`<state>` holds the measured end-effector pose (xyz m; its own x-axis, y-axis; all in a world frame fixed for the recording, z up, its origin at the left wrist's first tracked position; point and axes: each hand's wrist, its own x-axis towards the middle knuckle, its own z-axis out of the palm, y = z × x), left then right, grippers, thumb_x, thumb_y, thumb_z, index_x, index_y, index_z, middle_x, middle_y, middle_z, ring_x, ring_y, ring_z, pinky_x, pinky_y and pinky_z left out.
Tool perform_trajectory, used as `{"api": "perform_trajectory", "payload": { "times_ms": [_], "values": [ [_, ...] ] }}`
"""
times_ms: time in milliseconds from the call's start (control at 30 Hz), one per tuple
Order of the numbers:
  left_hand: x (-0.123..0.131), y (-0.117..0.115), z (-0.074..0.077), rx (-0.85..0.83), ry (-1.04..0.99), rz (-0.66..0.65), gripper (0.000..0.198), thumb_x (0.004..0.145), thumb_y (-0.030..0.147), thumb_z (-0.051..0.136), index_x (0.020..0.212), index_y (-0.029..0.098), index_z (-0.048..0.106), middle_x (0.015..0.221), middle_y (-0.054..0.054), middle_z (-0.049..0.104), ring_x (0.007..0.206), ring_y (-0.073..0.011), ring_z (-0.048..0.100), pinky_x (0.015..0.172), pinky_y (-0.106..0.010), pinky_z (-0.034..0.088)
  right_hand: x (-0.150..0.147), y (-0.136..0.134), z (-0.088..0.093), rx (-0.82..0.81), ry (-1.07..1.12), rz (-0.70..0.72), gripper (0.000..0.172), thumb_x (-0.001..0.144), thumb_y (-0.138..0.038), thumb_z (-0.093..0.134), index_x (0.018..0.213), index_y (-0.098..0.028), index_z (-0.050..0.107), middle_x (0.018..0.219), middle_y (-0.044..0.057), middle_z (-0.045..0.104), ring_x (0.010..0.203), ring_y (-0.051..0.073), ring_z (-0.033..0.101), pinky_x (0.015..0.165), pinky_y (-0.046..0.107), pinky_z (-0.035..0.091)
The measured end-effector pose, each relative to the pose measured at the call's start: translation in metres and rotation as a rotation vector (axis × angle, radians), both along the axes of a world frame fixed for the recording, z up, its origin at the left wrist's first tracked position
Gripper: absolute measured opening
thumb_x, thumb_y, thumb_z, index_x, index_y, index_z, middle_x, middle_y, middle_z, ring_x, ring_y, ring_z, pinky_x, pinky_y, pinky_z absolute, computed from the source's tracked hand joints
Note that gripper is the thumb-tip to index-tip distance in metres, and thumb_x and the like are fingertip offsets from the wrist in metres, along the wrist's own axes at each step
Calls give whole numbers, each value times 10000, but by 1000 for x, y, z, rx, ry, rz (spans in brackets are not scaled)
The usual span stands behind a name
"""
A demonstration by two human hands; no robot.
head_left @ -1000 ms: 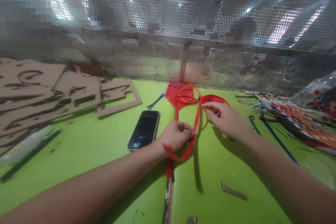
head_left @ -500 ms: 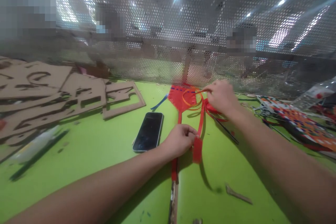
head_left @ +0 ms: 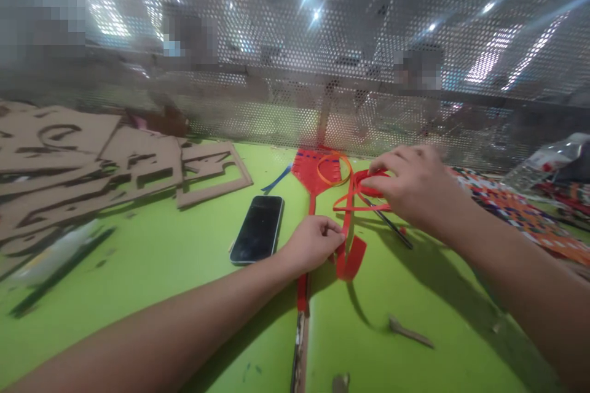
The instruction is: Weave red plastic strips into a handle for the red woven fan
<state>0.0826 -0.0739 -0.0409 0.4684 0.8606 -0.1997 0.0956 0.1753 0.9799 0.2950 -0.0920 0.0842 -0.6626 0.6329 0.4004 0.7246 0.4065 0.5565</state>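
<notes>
My left hand (head_left: 319, 242) is closed, pinching a red strip (head_left: 349, 215) whose free end curls up below the fingers. Under that hand runs a stick (head_left: 302, 295) wrapped in red, with bare cardboard at its near end. Its far end widens into a red paddle-shaped piece (head_left: 316, 172) with a dashed blue line across it. My right hand (head_left: 410, 187) has thumb and fingers closed round a coil of red strip (head_left: 366, 179). An orange strip (head_left: 335, 171) forms a loop over the paddle piece's right side. Below the coil lies a thin dark tool (head_left: 391, 227), partly hidden.
A phone (head_left: 257, 230) lies left of the stick. Cut cardboard sheets (head_left: 212, 190) are piled at left, near a glue bottle (head_left: 58, 252). A woven multicoloured piece (head_left: 507, 209) and a plastic bottle (head_left: 548, 159) are at right. A perforated metal screen (head_left: 276, 92) stands behind.
My right hand has let go of the orange strip and moved right and down, taking hold of the red coil. My left hand keeps its pinch; the strip's free end now curls to the right.
</notes>
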Motion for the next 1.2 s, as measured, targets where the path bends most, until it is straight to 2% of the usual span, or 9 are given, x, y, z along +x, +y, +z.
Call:
{"api": "perform_trajectory", "payload": {
  "times_ms": [167, 400, 500, 633, 733, 833, 967, 1067, 1200],
  "values": [
    [-1, -2, 6, -12, 4, 16, 110, 852, 121, 726, 752, 161, 699, 600, 4, 679, 473, -96, 572, 493, -197, 452, 5, -2, 1, 36, 33, 0, 173, 962, -157, 645, 929, -238, 795, 1102, 69, 790, 1022, 307, 632, 909, 481, 359],
    [1, 3, -7, -14, -29, 32, 77, 864, 152, 737, 800, 157, 693, 601, -7, 683, 497, -117, 610, 497, -211, 457, 16, -25, 25, 143, 168, -79, 248, 971, -186, 583, 834, -299, 756, 1042, 85, 772, 1027, 371, 621, 947, 582, 370],
    [1, 3, -9, -14, -65, 34, 110, 869, 180, 738, 781, 158, 678, 599, -3, 674, 486, -108, 593, 498, -210, 449, 12, -23, 12, 106, 158, -65, 183, 947, -229, 623, 821, -274, 747, 1031, 75, 783, 1007, 350, 617, 909, 556, 382],
    [1, 3, -6, -6, -111, 69, 101, 865, 156, 718, 785, 160, 657, 601, 16, 651, 487, -96, 572, 516, -209, 451, -4, -14, -22, -34, 130, -113, 151, 949, -228, 637, 935, -234, 787, 1089, 111, 782, 1022, 356, 614, 874, 513, 406],
    [-1, 0, -1, 2, -143, 82, 66, 855, 153, 723, 823, 155, 665, 614, 27, 640, 500, -94, 567, 522, -205, 442, -18, -9, -45, -160, 220, -71, 275, 953, -150, 611, 1184, -181, 758, 1182, 141, 772, 1080, 354, 634, 912, 505, 436],
    [-4, -3, 5, 23, -170, 88, 61, 861, 164, 724, 848, 147, 666, 613, 32, 624, 524, -95, 569, 533, -202, 439, -26, -6, -61, -98, 406, -88, 373, 992, -206, 611, 1360, -167, 658, 1366, 195, 688, 1237, 374, 588, 1037, 524, 429],
    [-5, -6, 7, 60, -209, 104, 102, 904, 205, 718, 873, 152, 637, 590, 53, 586, 519, -91, 555, 535, -201, 432, -19, -3, -72, -40, 583, -182, 323, 975, -311, 659, 1259, -157, 661, 1246, 225, 675, 1155, 397, 599, 993, 547, 478],
    [-4, -7, 9, 79, -233, 108, 107, 913, 210, 720, 892, 154, 632, 621, 48, 600, 541, -91, 572, 551, -202, 445, -3, -3, -79, -295, 581, -73, 168, 997, -206, 583, 1108, -181, 706, 1136, 161, 722, 1082, 323, 654, 977, 488, 515],
    [-4, -10, 13, 101, -250, 118, 119, 907, 224, 740, 900, 158, 641, 696, 24, 638, 589, -95, 598, 586, -210, 475, 17, -4, -89, -535, 517, -85, 262, 982, -115, 535, 1042, -204, 774, 1193, 125, 762, 1113, 289, 682, 974, 459, 523]
  ]
}}
